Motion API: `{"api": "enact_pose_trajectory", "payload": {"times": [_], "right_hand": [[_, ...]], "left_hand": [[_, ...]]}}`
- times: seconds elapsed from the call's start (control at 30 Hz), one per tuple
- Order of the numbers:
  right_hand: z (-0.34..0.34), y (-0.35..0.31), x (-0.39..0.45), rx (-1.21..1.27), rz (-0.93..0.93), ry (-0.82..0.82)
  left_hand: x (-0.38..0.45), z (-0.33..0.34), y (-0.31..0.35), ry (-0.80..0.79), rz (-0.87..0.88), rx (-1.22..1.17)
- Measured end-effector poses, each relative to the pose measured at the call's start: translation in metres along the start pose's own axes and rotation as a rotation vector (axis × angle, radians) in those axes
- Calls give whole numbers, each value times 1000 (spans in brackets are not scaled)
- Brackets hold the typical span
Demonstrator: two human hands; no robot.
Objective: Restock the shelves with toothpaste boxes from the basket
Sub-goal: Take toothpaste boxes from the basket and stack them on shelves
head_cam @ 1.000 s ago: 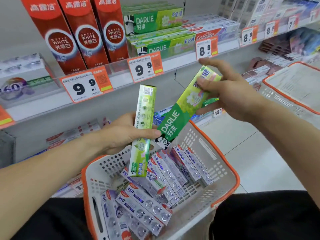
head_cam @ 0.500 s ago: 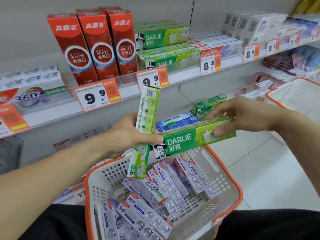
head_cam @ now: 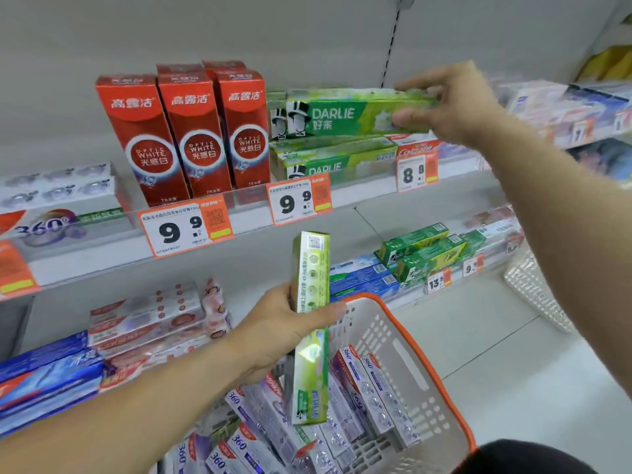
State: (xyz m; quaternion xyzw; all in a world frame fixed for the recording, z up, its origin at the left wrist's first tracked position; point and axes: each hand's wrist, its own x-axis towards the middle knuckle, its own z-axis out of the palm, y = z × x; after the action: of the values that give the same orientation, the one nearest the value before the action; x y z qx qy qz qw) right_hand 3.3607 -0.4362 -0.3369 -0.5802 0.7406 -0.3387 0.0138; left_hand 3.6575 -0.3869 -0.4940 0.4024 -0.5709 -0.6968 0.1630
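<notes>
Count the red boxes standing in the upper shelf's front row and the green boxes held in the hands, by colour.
Red boxes, front row: 3
Green boxes, held: 2, one in the left hand, one in the right hand
Total: 5

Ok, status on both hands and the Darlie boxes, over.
Right hand grips Darlie box flat at the green stack on the upper shelf. Left hand holds second green box upright over basket. Nothing blocking.
</notes>
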Motion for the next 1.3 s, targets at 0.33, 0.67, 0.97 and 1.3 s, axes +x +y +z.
{"api": "enact_pose_trajectory", "payload": {"times": [0.33,0.67,0.97,1.3], "right_hand": [[68,35,47,-11,-108,56],[69,-14,-142,524,67,-498],[66,-15,-212,679,437,-576],[64,2,-216,409,329,-386]], "left_hand": [[14,11,10,73,-87,-217],[13,28,31,90,54,-334],[4,28,27,60,5,-245],[-2,1,37,48,-11,-162]]}}
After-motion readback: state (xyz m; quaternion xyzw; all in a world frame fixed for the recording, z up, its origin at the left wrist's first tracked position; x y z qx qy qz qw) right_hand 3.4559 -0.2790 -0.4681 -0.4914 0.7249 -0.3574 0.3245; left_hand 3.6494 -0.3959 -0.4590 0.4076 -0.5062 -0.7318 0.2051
